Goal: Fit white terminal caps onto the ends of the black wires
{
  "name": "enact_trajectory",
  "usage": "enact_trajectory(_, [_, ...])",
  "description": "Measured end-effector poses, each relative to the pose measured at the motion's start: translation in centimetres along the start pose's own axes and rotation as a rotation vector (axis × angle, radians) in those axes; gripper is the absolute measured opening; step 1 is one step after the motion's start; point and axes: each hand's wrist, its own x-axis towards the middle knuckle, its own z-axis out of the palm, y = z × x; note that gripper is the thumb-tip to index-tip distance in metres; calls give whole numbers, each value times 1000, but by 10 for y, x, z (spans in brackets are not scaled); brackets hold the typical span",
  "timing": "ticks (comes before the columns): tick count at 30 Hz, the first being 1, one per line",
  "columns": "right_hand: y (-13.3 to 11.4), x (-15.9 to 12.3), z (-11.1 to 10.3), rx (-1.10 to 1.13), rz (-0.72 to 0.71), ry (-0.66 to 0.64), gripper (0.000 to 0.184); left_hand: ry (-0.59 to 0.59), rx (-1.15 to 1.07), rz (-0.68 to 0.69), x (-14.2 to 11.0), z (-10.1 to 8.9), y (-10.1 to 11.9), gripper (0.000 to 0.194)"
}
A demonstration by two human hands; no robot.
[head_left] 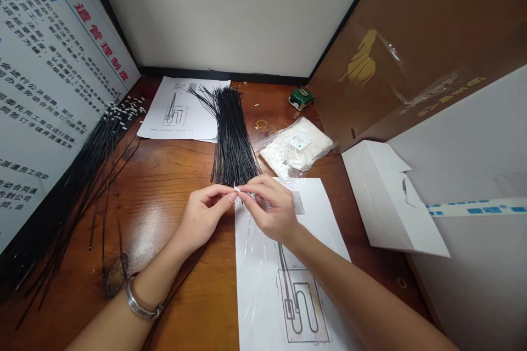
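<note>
My left hand (206,211) and my right hand (272,205) meet fingertip to fingertip over the middle of the table. Between them is a tiny white connector (236,188), pinched by my right thumb and forefinger. A black wire (185,279) runs from beneath my left hand toward the lower left, past the bracelet; its end at my closed left fingertips is hidden. Just beyond my fingers lies a thick bundle of black wires (233,137). To its right rests a clear bag of small white connectors (298,147).
Wires with white connectors (123,112) lie along the left board. A drawing sheet (263,296) is under my right arm, another sheet (177,109) at the back. A green tape measure (301,98) sits back right, near a brown box (411,38) and a white paper flap (391,197).
</note>
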Motion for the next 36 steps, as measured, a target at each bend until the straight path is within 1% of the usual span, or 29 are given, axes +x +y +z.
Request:
enact_trajectory(8, [-1,1,-2,49,71,-31,8,-3,39,0,0,1,-1,20])
enact_trajectory(14, [1,1,-4,188,226,-76,11,-27,66,10,-2,1,-1,19])
enact_trajectory(18, [2,1,-5,341,419,-187,16,-64,100,23,-2,0,-3,20])
enact_trajectory(20, [2,1,-6,406,472,-251,16,-96,130,42,-3,-1,-3,19])
enact_trajectory(24, [1,3,-10,473,504,-383,18,-165,177,46,-3,-2,-4,20])
enact_trajectory(28, [0,5,-15,510,553,-495,22,-198,210,50,-4,-3,-5,22])
enact_trajectory(32, [2,5,-18,538,602,-536,22,-213,233,70,-4,-3,-5,20])
enact_trajectory(36, [7,3,-18,538,595,-552,24,-223,239,67,-3,-3,-5,20])
